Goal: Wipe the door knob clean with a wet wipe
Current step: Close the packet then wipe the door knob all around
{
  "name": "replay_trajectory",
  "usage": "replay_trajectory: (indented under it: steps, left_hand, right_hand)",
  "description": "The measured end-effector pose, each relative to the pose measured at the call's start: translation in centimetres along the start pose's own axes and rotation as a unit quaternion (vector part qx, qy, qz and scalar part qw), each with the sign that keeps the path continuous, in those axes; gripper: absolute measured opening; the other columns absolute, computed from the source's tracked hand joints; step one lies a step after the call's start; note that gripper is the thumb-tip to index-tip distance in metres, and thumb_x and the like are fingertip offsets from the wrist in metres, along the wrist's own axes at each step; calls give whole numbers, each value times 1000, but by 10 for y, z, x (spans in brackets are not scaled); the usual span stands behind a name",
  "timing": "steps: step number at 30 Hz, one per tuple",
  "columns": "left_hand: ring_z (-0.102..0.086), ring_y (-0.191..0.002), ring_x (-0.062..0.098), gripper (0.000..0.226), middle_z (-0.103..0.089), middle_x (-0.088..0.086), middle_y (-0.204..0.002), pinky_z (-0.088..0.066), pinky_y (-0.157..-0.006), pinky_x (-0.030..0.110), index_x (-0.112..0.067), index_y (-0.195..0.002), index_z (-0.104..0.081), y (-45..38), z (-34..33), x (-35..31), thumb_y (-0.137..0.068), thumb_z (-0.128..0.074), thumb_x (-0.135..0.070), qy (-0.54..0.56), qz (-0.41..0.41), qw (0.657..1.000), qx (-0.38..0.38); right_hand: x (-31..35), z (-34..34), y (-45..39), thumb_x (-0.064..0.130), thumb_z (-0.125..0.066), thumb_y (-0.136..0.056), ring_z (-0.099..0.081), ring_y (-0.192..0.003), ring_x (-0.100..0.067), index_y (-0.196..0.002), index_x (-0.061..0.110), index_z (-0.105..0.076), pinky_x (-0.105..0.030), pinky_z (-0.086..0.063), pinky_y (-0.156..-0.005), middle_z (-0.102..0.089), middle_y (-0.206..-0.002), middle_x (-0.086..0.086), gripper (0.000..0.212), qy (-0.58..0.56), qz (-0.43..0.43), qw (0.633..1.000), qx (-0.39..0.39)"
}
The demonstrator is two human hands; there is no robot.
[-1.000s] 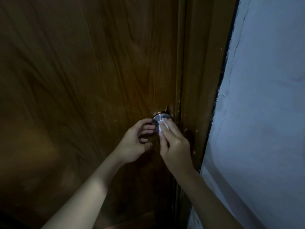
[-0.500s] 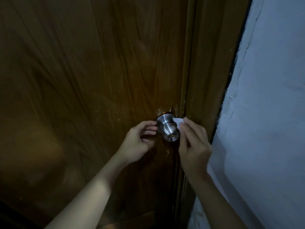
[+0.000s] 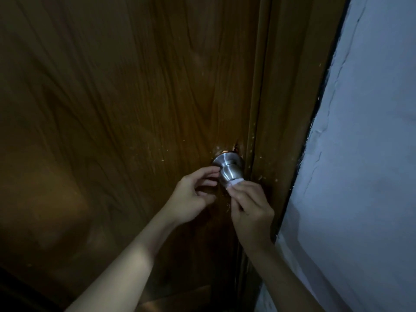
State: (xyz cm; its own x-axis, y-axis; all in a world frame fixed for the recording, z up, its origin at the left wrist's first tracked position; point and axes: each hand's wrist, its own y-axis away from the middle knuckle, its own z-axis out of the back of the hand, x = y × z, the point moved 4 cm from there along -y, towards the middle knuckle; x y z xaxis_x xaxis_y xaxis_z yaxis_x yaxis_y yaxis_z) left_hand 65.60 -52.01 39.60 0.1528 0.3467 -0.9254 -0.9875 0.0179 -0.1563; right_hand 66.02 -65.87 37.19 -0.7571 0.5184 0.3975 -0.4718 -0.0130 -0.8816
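Just above right hand (image 3: pixel 251 208): door knob (image 3: pixel 229 171).

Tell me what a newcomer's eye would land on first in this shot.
First the shiny metal door knob, bright against the dark wooden door near its right edge. Next the right hand, its grip pinching a white wet wipe against the knob's lower front, while the left hand curls at the knob's left side. The pale blue wall fills the right of the view.
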Motion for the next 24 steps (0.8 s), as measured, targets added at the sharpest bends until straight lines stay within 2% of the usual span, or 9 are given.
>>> replay_trajectory:
  steps: [2,6,10,12,16,18,21,23,24]
  left_hand:
    - [-52,-115,11,62,-52,-1,-127,-52,-83,29,-24,-125,-46,0,-4,1,-75,-58,11,-5,3,1000,10]
    - [-53,-115,12,62,-52,-2,-126,-52,-87,34,-24,-126,-46,1,-7,1,-76,-59,11,4,8,1000,12]
    - [-52,-115,13,62,-53,-1,-125,-51,-90,36,-23,-126,-46,3,-7,-1,-75,-60,10,3,13,1000,-1]
    - [-52,-116,14,61,-53,-2,-123,-51,-93,40,-21,-126,-46,4,-7,-3,-76,-60,10,-6,18,1000,3]
    - [-52,-116,15,59,-54,-3,-121,-48,-97,43,-18,-127,-46,9,-6,-7,-77,-58,11,-5,22,1000,-9]
    - [-51,-116,16,59,-53,-1,-122,-47,-98,44,-18,-128,-46,12,-6,-9,-77,-57,11,-4,19,1000,-13]
    - [-51,-116,15,62,-51,-2,-127,-48,-97,44,-21,-130,-43,15,-7,-10,-78,-57,10,-6,20,1000,-2]
    - [-50,-116,14,63,-49,-3,-130,-48,-97,43,-22,-131,-42,15,-6,-10,-78,-57,9,-11,20,1000,1]
    - [-50,-116,14,64,-49,-2,-132,-48,-97,43,-23,-132,-41,16,-6,-10,-79,-57,8,-13,22,1000,2]
  right_hand:
    - [-1,1,1,2,-59,-77,-60,-87,-14,-85,0,-70,-16,-45,-85,-72,-83,-14,14,13,3,1000,26]
    - [0,10,-10,-3,-63,-73,-66,-77,-19,-83,0,-70,-14,-47,-76,-71,-81,-13,13,-6,-52,999,5]
    - [2,4,-4,5,-57,-79,-64,-80,-16,-84,2,-70,-14,-46,-79,-71,-82,-11,14,-11,-11,999,52]
    - [-3,5,2,2,-59,-78,-64,-80,-14,-83,3,-70,-8,-46,-80,-70,-83,-11,12,-26,-44,997,59]
    - [-4,18,-5,-5,-68,-73,-59,-80,-5,-88,4,-68,0,-43,-73,-69,-90,-11,18,-59,-181,981,-32]
    - [3,24,-10,-4,-66,-76,-57,-80,0,-91,2,-67,0,-43,-72,-66,-92,-6,16,-51,-183,978,-89]
    - [7,33,-13,-2,-60,-81,-57,-88,-3,-94,-3,-66,-3,-45,-76,-62,-94,-4,14,-57,-168,970,-163]
    - [6,35,-16,-1,-58,-83,-60,-90,-7,-97,-3,-66,-7,-47,-79,-65,-96,-8,17,-67,-169,969,-169]
    - [7,33,-16,-1,-58,-83,-61,-93,-10,-100,-2,-66,-9,-48,-81,-67,-98,-11,18,-65,-163,973,-148]
